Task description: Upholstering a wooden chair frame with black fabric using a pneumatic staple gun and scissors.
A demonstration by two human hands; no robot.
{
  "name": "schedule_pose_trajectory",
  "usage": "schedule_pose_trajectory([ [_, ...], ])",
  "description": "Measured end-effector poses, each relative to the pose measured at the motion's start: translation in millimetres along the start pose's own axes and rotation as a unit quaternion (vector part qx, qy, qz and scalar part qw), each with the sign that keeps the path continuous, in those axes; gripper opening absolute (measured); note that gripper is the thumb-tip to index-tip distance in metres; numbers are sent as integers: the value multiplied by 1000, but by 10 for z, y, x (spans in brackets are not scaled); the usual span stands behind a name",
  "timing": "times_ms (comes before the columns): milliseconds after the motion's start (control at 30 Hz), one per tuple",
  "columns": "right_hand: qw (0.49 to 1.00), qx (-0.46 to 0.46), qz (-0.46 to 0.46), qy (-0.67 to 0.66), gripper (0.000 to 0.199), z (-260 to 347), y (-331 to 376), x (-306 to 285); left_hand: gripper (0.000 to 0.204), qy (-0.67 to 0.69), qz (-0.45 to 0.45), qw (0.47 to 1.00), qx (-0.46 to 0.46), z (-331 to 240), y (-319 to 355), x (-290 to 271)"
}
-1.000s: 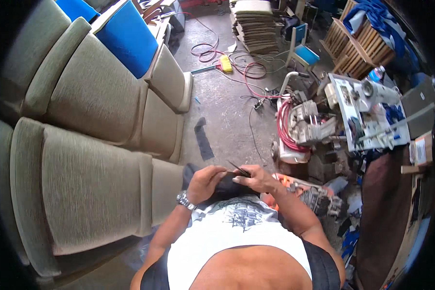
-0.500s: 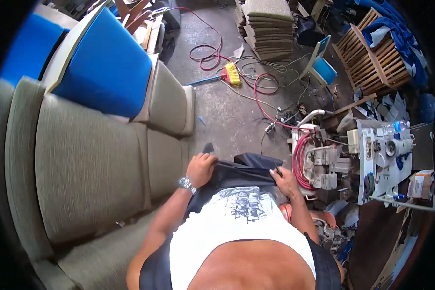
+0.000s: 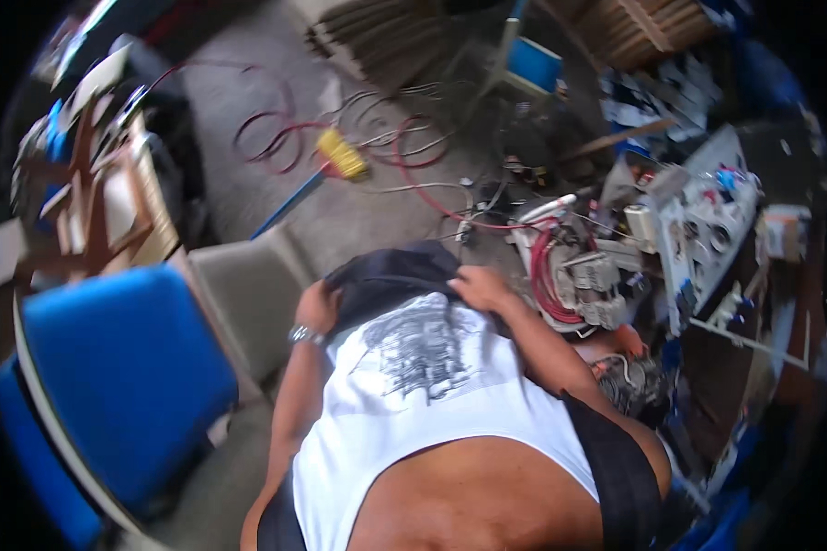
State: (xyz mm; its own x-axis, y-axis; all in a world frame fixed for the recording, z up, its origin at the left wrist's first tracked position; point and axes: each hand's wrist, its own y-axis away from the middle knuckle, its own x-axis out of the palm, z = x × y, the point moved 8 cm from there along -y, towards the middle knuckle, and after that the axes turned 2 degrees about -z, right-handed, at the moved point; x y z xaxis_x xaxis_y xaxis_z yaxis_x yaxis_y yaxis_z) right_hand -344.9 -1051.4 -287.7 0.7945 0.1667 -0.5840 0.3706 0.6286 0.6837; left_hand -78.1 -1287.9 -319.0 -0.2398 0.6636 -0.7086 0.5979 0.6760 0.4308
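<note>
A piece of dark cloth (image 3: 390, 275) is stretched in front of my waist, just past the hem of my white printed shirt (image 3: 413, 358). My left hand (image 3: 317, 309), with a metal watch on its wrist, is closed around the cloth's left side. On the other side my right hand (image 3: 480, 286) grips the cloth's edge with bent fingers. Motion blurs the picture, so the folds and full shape of the cloth cannot be made out.
At the left stand a blue-covered panel (image 3: 129, 367) and a grey upholstered piece (image 3: 248, 294). A yellow broom (image 3: 342, 153) and a red hose (image 3: 412, 174) lie on the floor. At right are a compressor-like machine (image 3: 583, 280) and a cluttered white table (image 3: 708, 230).
My view has turned, so the room's things sit differently in the picture. Both hands still hold the dark cloth, now raised and spread in front of my waist.
</note>
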Motion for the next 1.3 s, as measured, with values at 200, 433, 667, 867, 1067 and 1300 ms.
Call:
schedule_pose_trajectory([
  [200,996,77,28,-24,33,586,-902,565,23,9,40,996,-85,1256,-1066,-43],
  [433,980,200,-16,-1,29,1036,-1393,1152,35,-113,289,934,-176,2866,-2363,181],
  [667,966,240,73,66,22,1026,-1499,1505,48,-11,101,975,-196,3834,-4131,720],
  [867,965,255,-50,12,19,835,-1622,1646,68,-111,120,980,-109,3978,-5804,2046],
  [1067,885,415,185,-99,40,668,-1428,2007,62,-277,201,933,-114,4335,-6229,2844],
  [1300,953,274,-9,-132,28,758,-1756,1776,27,-344,156,922,90,2787,-5691,2030],
])
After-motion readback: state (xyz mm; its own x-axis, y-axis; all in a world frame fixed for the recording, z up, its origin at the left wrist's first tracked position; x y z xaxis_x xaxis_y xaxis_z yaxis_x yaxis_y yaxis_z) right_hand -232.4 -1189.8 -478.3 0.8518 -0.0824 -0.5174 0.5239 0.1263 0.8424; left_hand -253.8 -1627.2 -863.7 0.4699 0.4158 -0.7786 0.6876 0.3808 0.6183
